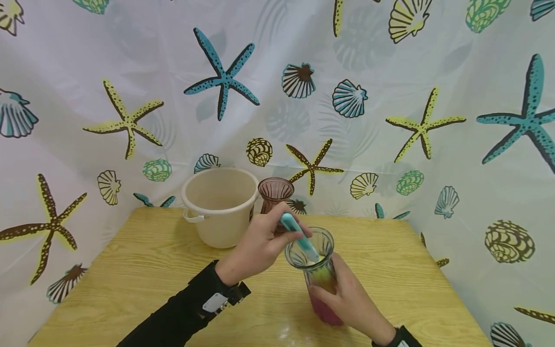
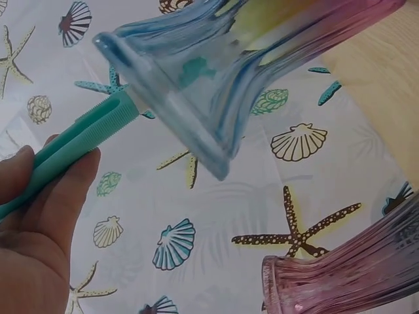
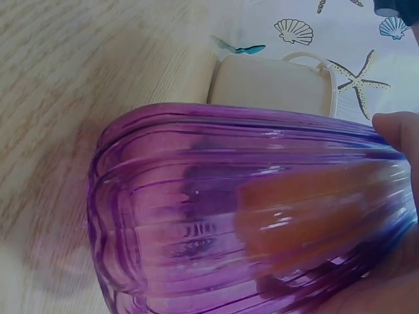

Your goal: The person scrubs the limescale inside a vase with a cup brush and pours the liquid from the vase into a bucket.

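Observation:
My left hand (image 1: 260,241) grips the teal handle of a bottle brush (image 1: 299,236), its thumb and fingers closed round it. The brush reaches down through the flared mouth of a ribbed glass vase (image 1: 324,308), blue at the rim and pink-purple at the base. Inside, a blurred yellow-orange shape, apparently the brush's head, shows through the glass (image 3: 301,216). My right hand (image 1: 353,296) holds the vase round its body, slightly tilted. Whether its base touches the table cannot be told. In the left wrist view, the teal handle (image 2: 85,140) enters the mouth.
A cream bucket (image 1: 221,221) with a side handle stands at the back left of the wooden table (image 1: 143,289). Just right of it is a second, brownish-pink glass vase (image 1: 276,189), partly hidden by my left hand. A shell-and-starfish patterned sheet (image 1: 269,43) hangs behind and at the sides.

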### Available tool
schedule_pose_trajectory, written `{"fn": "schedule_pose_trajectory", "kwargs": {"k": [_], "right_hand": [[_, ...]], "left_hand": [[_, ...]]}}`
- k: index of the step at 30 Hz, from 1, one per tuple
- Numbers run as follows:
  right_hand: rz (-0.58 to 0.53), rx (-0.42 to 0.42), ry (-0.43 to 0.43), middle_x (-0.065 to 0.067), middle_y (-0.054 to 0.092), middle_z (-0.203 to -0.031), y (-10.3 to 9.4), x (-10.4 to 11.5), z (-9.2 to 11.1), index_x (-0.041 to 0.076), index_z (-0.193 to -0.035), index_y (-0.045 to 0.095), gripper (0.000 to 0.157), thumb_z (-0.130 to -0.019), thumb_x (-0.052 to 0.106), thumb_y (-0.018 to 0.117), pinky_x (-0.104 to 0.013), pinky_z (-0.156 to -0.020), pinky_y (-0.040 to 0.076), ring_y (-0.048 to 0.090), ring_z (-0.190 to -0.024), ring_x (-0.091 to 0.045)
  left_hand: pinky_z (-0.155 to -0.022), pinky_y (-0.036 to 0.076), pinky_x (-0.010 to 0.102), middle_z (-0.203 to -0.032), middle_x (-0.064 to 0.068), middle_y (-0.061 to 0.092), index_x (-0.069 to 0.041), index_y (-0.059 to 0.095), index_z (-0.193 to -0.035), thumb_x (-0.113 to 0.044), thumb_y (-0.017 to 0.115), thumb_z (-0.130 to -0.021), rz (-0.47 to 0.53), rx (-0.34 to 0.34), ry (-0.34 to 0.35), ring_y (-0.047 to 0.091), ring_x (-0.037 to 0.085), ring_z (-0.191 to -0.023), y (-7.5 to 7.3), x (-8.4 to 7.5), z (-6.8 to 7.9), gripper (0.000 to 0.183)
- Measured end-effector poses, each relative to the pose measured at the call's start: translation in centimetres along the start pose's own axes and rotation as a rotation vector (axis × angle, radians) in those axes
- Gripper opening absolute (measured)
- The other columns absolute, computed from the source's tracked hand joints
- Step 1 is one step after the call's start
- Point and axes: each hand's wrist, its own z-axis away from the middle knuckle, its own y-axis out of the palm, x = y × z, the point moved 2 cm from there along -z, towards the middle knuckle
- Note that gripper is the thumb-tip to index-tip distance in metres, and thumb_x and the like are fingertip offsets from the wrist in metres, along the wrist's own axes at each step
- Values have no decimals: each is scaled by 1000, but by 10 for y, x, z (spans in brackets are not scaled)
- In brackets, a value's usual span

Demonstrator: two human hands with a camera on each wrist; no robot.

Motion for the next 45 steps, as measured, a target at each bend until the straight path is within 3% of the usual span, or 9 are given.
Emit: {"fn": "schedule_pose_trajectory", "kwargs": {"k": [5,11,15,22,29,40,45], "right_hand": [[-4,0,-16,2,44,-134,1,0,-1,27,-145,25,81,-81,26,77,-54,-98,40,44,-117,-12],[-30,31,-40,3,41,-136,1,5,1,31,-145,22,80,-84,29,74,-49,-98,41,41,-120,-11],[-41,41,-39,4,41,-136,0,7,2,33,-145,22,79,-84,31,73,-48,-97,42,41,-122,-11],[-42,44,-51,4,43,-134,1,10,2,30,-144,24,78,-84,28,74,-48,-98,42,42,-119,-9],[-39,33,-66,0,48,-129,-5,32,6,21,-142,29,74,-84,15,74,-52,-96,42,46,-115,-10],[-16,43,2,6,44,-133,-1,8,0,33,-142,26,77,-82,33,75,-50,-96,43,45,-116,-8],[-9,40,-1,4,44,-133,-1,8,0,33,-142,26,76,-83,31,74,-51,-96,43,45,-116,-9]], "left_hand": [[-71,57,30,-94,15,69,1,50,-101,7,58,-90,-5,36,-43,65,18,-83,13,20,5,15],[-74,54,22,-97,5,68,-8,49,-103,-5,56,-95,-84,112,-90,61,4,-89,31,55,14,10],[-75,53,19,-98,1,66,-10,47,-103,-9,54,-97,-112,135,-92,58,0,-92,33,63,16,9],[-71,52,16,-93,-1,65,-11,45,-101,-10,55,-96,-149,174,-71,59,0,-87,30,54,13,11],[-68,52,14,-90,-1,65,-11,44,-99,-11,57,-95,-191,197,-60,59,-1,-82,24,40,7,13],[-75,54,22,-91,-3,63,-10,48,-102,-5,59,-93,-208,104,-39,59,0,-87,-1,8,-6,15],[-76,54,23,-92,-3,64,-9,47,-103,-6,58,-94,-207,96,-63,59,0,-88,-3,7,-8,15]]}}
